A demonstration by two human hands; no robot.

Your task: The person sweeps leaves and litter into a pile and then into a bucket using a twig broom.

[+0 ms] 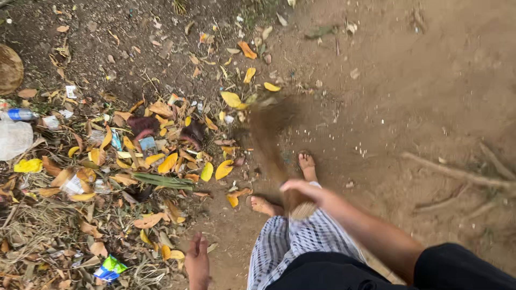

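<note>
Bare dirt ground (pixel 430 96) spreads ahead and to the right of the right hand (pixel 301 188); exposed roots (pixel 457 173) cross it further right. Ahead-left of that hand lies a wide litter heap (pixel 134 161): yellow and brown fallen leaves, too many to count, mixed with dry twigs and scraps. At the heap's far left edge, one clear plastic bottle (pixel 19 114) with a blue cap; near the left hand (pixel 197 261), one blue-green wrapper (pixel 110 267) just to its left. Right hand is clamped round the bound end of one bundle broom (pixel 271 142), whose bristles reach forward from the hand and are motion-blurred, tips low near the heap's right edge. Left hand hangs free, fingers loosely apart, holding nothing. Two bare feet just beyond the right hand. Judgement: sweeping goes best with short low strokes toward the heap, bristle tips grazing the soil, grip firm, feet kept out of the broom's arc.
</note>
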